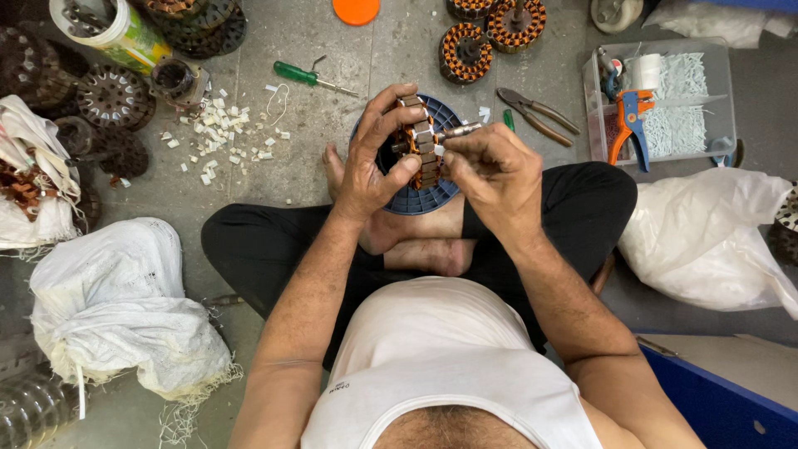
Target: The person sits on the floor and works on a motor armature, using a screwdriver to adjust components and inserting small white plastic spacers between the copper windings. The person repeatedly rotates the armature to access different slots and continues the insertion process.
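Sitting cross-legged on the concrete floor [332,166], the person holds a copper-wound motor stator [422,143] at the upper centre of the frame, raised over a blue round tray [432,199] that rests against the feet, seemingly placed to catch whatever drops. The left hand [374,158] wraps around the stator's left side, fingers curled over its top edge and thumb beneath, which keeps the slots turned toward the face. The right hand [490,170] is pinched narrow, thumb and fingertips closed on a small white piece at the stator's edge, just beside its metal shaft [461,130], which points right.

Tools lie within arm's reach: pliers [536,112] just to the right of the tray, a green-handled screwdriver [312,76] to the upper left, and an orange-and-blue wire stripper [630,125] leaning in a clear plastic box [723,100] at the upper right. White scraps [220,133] litter the floor to the left. More wound stators [490,33] sit at the top edge, near an orange lid [356,10].
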